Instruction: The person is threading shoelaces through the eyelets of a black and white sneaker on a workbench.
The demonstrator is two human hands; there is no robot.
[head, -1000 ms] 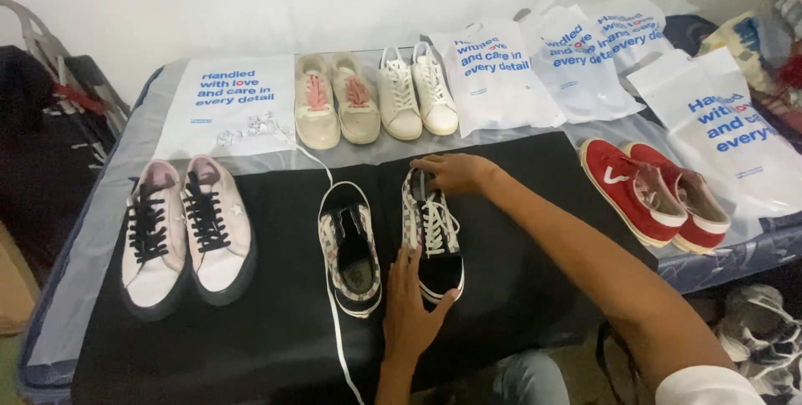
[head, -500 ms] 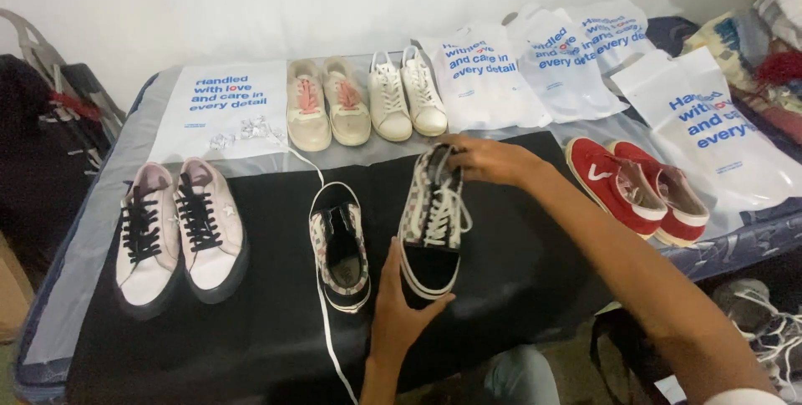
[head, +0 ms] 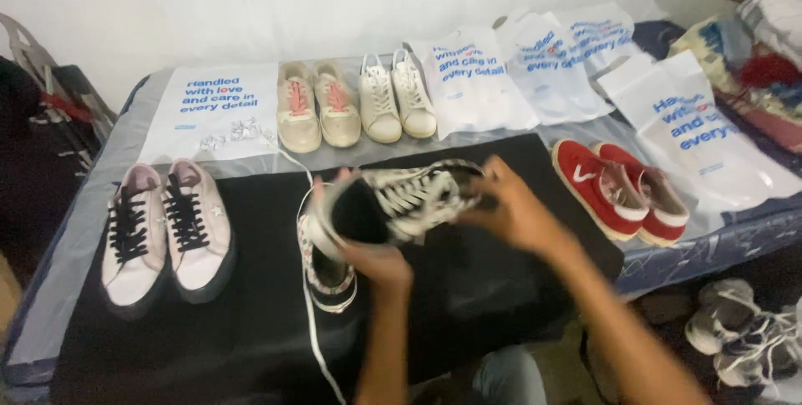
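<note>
Item in hand: black-and-white patterned sneaker (head: 409, 196), white laces, lifted off the desk (head: 100, 204) and turned on its side, heel toward the left.
Left hand (head: 372, 259): closed around the heel end from below, fingers curled over the collar.
Right hand (head: 510, 208): closed on the toe end, gripping from the right.
Mate: matching patterned sneaker (head: 330, 275), flat on the black cloth (head: 251, 313) just below the lifted one, with a loose white lace (head: 313, 330) trailing toward the near edge.
Left of cloth: pair of pale pink sneakers (head: 163, 234), black laces, side by side.
Back row: beige pair with pink laces (head: 317, 104); white pair (head: 397, 100); several white printed plastic bags (head: 518, 66).
Right: red pair (head: 618, 188), near the cloth's edge.
Handling note, as judgement: best kept supported at both ends, turned slowly, held clear of the mate below and of the trailing lace to avoid snagging or dragging it.
</note>
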